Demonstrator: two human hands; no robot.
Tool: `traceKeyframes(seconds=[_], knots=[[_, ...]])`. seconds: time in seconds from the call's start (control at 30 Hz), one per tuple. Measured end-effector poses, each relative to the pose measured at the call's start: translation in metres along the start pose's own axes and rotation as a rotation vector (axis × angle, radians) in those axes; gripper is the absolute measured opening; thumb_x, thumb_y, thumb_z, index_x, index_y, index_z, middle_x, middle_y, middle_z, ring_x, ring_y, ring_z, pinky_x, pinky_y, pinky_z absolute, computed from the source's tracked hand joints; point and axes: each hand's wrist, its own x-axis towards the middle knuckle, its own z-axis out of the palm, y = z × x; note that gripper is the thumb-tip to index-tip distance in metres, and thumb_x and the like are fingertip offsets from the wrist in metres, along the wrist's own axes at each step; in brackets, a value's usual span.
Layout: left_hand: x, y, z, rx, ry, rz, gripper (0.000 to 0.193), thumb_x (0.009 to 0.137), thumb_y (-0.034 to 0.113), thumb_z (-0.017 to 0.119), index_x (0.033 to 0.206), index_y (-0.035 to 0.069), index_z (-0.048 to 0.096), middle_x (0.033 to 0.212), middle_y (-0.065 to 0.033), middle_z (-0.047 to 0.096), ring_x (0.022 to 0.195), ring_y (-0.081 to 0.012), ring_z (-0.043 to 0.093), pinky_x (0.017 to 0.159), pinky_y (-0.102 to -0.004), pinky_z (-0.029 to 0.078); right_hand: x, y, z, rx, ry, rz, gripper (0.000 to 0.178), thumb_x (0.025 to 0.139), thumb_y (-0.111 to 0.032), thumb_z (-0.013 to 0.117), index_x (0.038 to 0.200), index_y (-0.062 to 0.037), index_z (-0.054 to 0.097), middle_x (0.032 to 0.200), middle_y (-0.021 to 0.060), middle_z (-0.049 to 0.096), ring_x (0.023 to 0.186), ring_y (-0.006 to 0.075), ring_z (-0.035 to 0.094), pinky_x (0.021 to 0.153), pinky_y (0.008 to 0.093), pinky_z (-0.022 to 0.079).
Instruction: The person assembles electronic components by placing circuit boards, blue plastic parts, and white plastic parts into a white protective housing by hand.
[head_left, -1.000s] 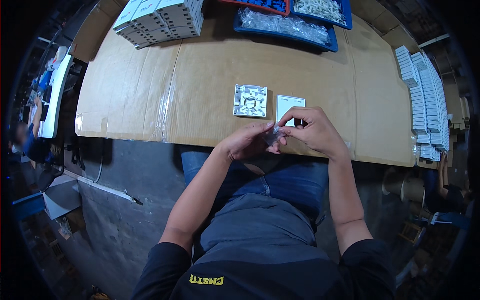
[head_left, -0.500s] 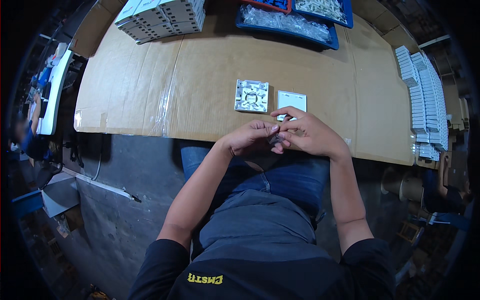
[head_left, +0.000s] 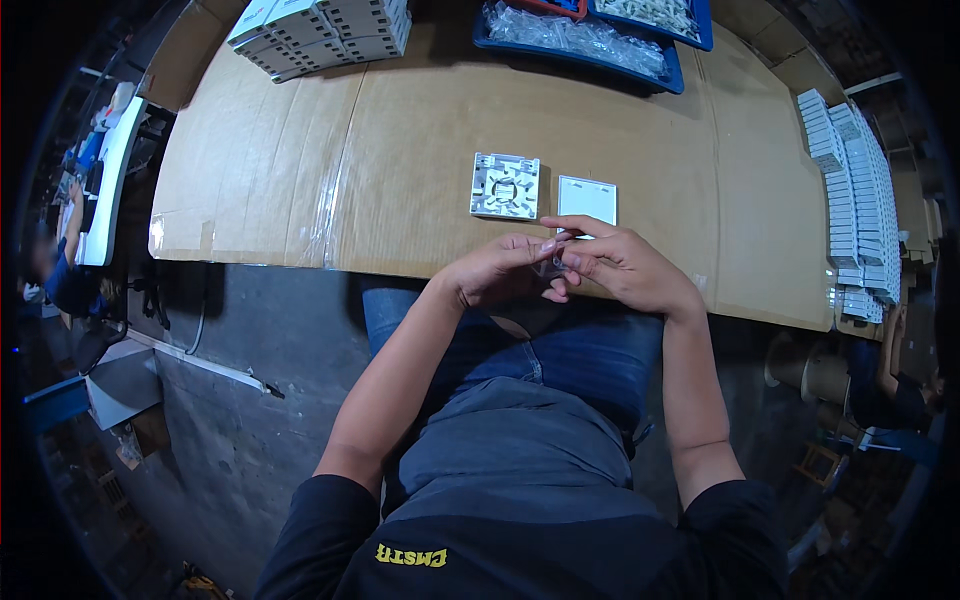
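Over the table's front edge my two hands meet, fingertips close together. My left hand (head_left: 497,270) pinches what looks like a small clear plastic bag (head_left: 547,269) between thumb and fingers. From the other side my right hand (head_left: 635,272) has its thumb and fingers closed at the same bag; fingers partly hide it, and whether something is inside cannot be seen. Just beyond the hands lies an open white square box (head_left: 506,187) with a round moulded middle. To its right is a flat white square cover (head_left: 588,197), its near edge partly behind my right hand.
Cardboard covers the table (head_left: 270,180). White boxes (head_left: 325,35) are stacked at the back left. A blue tray (head_left: 580,50) of clear plastic bags stands at the back, beside another blue tray (head_left: 655,15) of whitish small parts. Stacked white pieces (head_left: 855,195) line the right edge.
My hands stay together at the bag, with small shifts of the fingers; the right hand's fingers have turned slightly. The box and cover sit slightly higher in the picture, as does the whole table.
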Motion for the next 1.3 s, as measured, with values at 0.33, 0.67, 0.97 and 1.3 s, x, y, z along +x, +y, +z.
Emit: traceKeyframes(seconds=[0.33, 0.67, 0.97, 1.3], knots=[[0.000, 0.000, 0.000, 0.034, 0.033, 0.001, 0.041, 0.108, 0.035, 0.058, 0.123, -0.003, 0.066, 0.109, -0.0134, 0.072, 0.102, -0.0240, 0.071, 0.100, -0.0426, 0.057, 0.006, 0.004, 0.007, 0.036, -0.001, 0.044, 0.037, 0.111, -0.028, 0.053, 0.127, 0.0016, 0.069, 0.156, 0.0158, 0.051, 0.124, 0.0263, 0.060, 0.105, 0.0385, 0.047], [0.000, -0.002, -0.008, 0.024, -0.032, 0.013, 0.040, 0.109, 0.035, 0.056, 0.123, -0.001, 0.067, 0.105, -0.0102, 0.073, 0.100, -0.0233, 0.072, 0.099, -0.0409, 0.057, 0.008, 0.000, 0.007, -0.263, 0.024, -0.073, 0.035, 0.108, -0.028, 0.058, 0.121, 0.0011, 0.071, 0.153, 0.0200, 0.052, 0.129, 0.0318, 0.059, 0.107, 0.0393, 0.046], [-0.001, -0.002, -0.005, -0.007, 0.071, 0.004, 0.042, 0.107, 0.038, 0.059, 0.123, 0.000, 0.064, 0.100, -0.0091, 0.069, 0.092, -0.0239, 0.071, 0.100, -0.0470, 0.055, 0.010, -0.006, 0.011, -0.238, 0.015, -0.005, 0.028, 0.107, -0.019, 0.058, 0.121, 0.0012, 0.071, 0.153, 0.0204, 0.053, 0.123, 0.0303, 0.063, 0.106, 0.0390, 0.048], [-0.001, -0.001, -0.005, 0.059, 0.070, -0.009, 0.046, 0.106, 0.041, 0.058, 0.127, 0.000, 0.063, 0.103, -0.0092, 0.070, 0.096, -0.0236, 0.072, 0.101, -0.0464, 0.055, 0.007, -0.011, 0.009, -0.218, 0.085, -0.039, 0.027, 0.105, -0.019, 0.060, 0.118, 0.0008, 0.073, 0.150, 0.0155, 0.058, 0.127, 0.0315, 0.061, 0.106, 0.0392, 0.048]])
